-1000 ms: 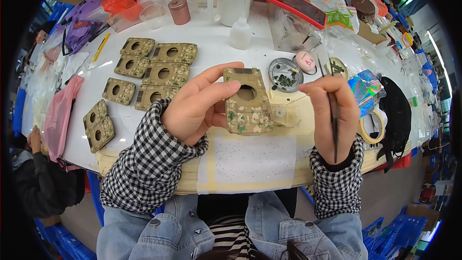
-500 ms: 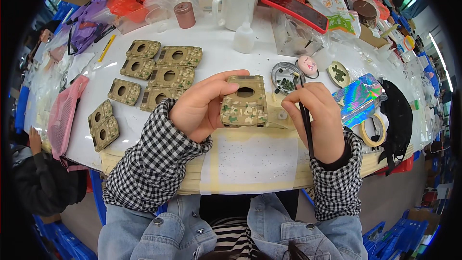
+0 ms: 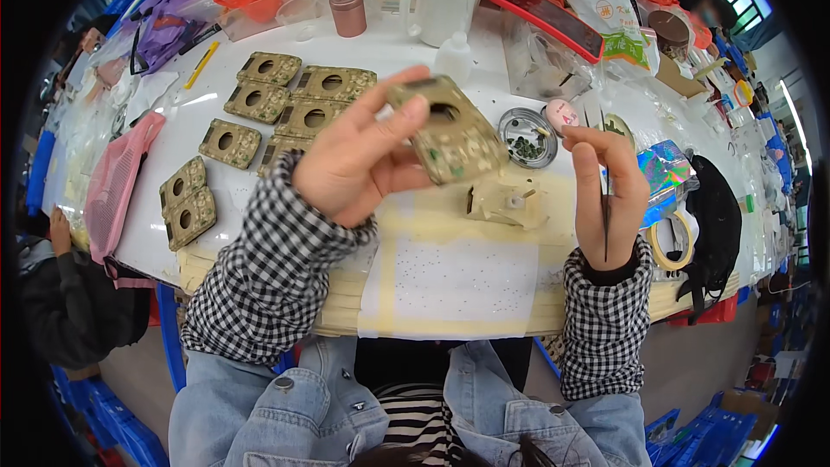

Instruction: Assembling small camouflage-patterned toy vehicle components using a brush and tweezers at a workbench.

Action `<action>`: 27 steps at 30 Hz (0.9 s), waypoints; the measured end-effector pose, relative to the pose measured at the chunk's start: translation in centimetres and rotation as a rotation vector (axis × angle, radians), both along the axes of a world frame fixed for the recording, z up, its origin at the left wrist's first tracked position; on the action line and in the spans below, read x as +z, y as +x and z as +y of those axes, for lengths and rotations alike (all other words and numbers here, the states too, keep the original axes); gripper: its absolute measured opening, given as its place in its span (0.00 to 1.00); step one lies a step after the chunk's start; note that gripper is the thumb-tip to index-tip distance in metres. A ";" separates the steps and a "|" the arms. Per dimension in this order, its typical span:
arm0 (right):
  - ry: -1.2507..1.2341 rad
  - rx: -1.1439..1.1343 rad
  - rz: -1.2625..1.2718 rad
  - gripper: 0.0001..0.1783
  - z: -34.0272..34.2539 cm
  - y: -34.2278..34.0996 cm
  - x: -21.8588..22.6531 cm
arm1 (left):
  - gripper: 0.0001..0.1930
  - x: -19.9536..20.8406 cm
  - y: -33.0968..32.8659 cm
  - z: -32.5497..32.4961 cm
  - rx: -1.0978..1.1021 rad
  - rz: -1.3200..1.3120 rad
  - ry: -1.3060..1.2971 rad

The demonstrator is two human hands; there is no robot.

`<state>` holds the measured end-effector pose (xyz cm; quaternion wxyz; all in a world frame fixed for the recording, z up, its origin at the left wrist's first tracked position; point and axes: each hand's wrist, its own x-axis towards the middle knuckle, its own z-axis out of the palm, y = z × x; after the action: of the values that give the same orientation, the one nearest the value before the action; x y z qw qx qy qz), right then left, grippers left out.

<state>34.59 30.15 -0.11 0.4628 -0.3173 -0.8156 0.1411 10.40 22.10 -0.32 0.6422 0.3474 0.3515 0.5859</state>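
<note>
My left hand [image 3: 359,160] is closed on a camouflage-painted model tank hull [image 3: 467,143], tilted and slightly blurred, with a round hole in its top. Thumb and fingers grip it at its left side. In my right hand [image 3: 616,195] is a pair of black tweezers [image 3: 606,220], held upright; whether their tips hold anything is too small to tell. Between my hands, a beige block-like piece [image 3: 510,205] lies on the table. Beyond it sits a round clear dish [image 3: 550,156] with several small dark green parts [image 3: 522,149].
Several matching hulls [image 3: 230,143] lie at left. A white sheet [image 3: 450,290] with tiny dots is taped at the front edge. Farther back stand a white mug [image 3: 441,4], a small white bottle [image 3: 453,59] and a red-cased phone [image 3: 545,19]. Tape roll [image 3: 670,238] at right.
My left hand has lifted and tilted the hull. My right hand with the tweezers has moved right, away from the hull and dish, and the beige piece is now uncovered.
</note>
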 end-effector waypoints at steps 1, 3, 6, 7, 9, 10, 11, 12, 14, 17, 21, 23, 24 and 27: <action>-0.023 0.000 0.041 0.06 0.3 0.3 -0.1 | 0.32 0.5 -1.0 -0.1 0.063 0.012 0.061; -0.049 -0.002 0.038 0.09 0.6 0.6 -0.3 | 0.32 1.0 -3.5 -0.8 0.244 -0.025 0.215; -0.081 0.028 0.069 0.11 0.7 0.7 -0.4 | 0.33 0.9 -6.3 -3.7 0.456 0.091 0.288; -0.082 0.034 0.076 0.11 0.7 0.7 -0.4 | 0.34 0.6 -7.0 -4.8 0.505 0.127 0.288; -0.074 0.039 0.107 0.10 0.7 0.6 -0.3 | 0.37 -0.7 -8.4 -7.0 0.420 0.215 0.252; -0.071 0.035 0.132 0.09 0.6 0.6 -0.4 | 0.39 -1.4 -8.9 -8.2 0.376 0.261 0.228; -0.069 0.030 0.156 0.08 0.6 0.6 -0.5 | 0.41 -1.8 -9.2 -9.3 0.355 0.318 0.147; -0.065 0.027 0.152 0.08 0.6 0.6 -0.5 | 0.43 -2.2 -9.4 -10.5 0.334 0.375 0.066; -0.056 0.017 0.143 0.08 0.6 0.7 -0.5 | 0.45 -2.9 -9.2 -11.5 0.280 0.440 -0.052; -0.065 0.046 0.165 0.08 0.5 0.2 -0.6 | 0.46 -4.1 -8.8 -12.5 0.215 0.446 -0.125; -0.077 0.037 0.168 0.08 0.6 0.5 -0.6 | 0.45 -4.0 -7.5 -11.5 0.179 0.438 -0.103; -0.092 0.035 0.180 0.08 0.7 0.7 -0.5 | 0.45 -3.8 -7.9 -11.4 0.168 0.648 -0.062; -0.087 0.041 0.182 0.08 0.7 0.6 -0.6 | 0.45 -3.7 -8.0 -11.6 0.169 0.687 -0.067; -0.084 0.058 0.191 0.08 0.6 0.4 -0.5 | 0.43 -3.2 -8.1 -11.9 0.184 0.666 -0.112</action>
<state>35.03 30.71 -0.65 0.5207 -0.2977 -0.7699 0.2180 2.34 10.17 -3.50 0.4550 0.4507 0.6032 0.4754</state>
